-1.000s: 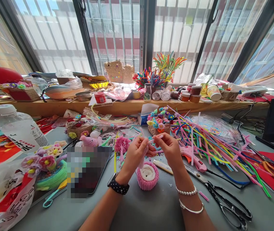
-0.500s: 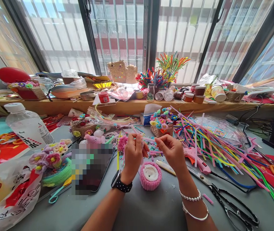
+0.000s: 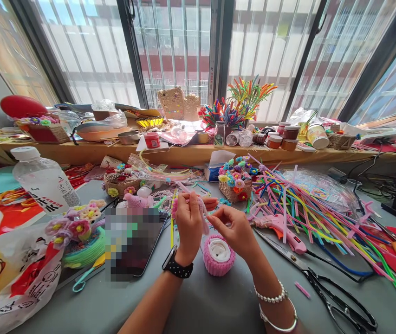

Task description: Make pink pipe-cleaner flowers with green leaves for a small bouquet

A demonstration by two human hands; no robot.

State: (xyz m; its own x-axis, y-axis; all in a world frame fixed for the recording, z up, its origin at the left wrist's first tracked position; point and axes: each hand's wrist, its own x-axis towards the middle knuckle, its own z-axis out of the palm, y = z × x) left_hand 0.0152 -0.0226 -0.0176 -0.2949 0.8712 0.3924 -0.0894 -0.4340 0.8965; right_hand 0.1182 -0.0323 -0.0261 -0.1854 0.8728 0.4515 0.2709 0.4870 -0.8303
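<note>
My left hand (image 3: 189, 227) is closed on a pale pink pipe cleaner (image 3: 204, 218), whose tail sticks out above the thumb. With thumb and index finger, my right hand (image 3: 233, 228) pinches the same strand where it hangs beside the left fingers; fingers partly hide it. Below both hands stands a small ribbed pink pot (image 3: 219, 267) with white rolled stuffing (image 3: 219, 249) inside. A pink glue gun (image 3: 290, 236) and long black-handled scissors (image 3: 298, 263) lie to the right of my right hand. A short pink pipe cleaner piece (image 3: 302, 290) rests near the right wrist.
Loose coloured pipe cleaners (image 3: 309, 218) heap at the right. A phone (image 3: 145, 255), a green pot with fuzzy flowers (image 3: 82, 246) and a water bottle (image 3: 46, 183) stand or lie left. Behind are a flower basket (image 3: 236, 190) and a crowded window ledge (image 3: 180, 155).
My right hand has moved left and down, close to the left one. The strand, earlier stretched sideways between the hands, now bends down by the left fingers.
</note>
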